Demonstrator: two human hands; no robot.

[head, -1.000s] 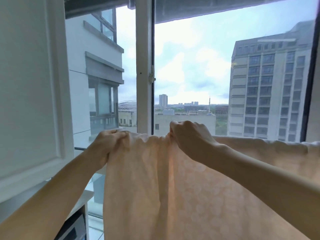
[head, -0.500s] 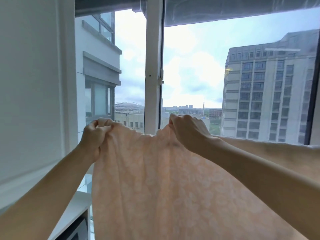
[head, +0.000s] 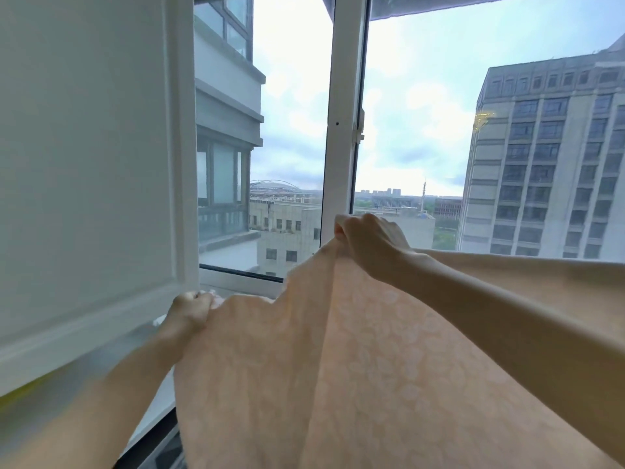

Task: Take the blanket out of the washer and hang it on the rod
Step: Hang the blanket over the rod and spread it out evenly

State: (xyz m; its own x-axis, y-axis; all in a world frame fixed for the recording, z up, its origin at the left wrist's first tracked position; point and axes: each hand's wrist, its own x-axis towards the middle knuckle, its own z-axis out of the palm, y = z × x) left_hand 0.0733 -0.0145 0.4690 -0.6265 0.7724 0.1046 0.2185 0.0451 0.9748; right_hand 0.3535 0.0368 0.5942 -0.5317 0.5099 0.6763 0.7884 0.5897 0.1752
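The blanket (head: pixel 372 350) hangs as one peach sheet before the window (head: pixel 341 130), its top edge bunched in both fists. The left hand (head: pixel 189 309) clutches the left end, and the right hand (head: pixel 368 238) clutches the edge higher up. A second ago the hands were level. Now the left has dropped well below the right, so the edge slopes and folds between them. I judge the cloth is being tugged straight along the rod, which stays hidden. Count: one blanket, two hands, two panes (head: pixel 422 113).
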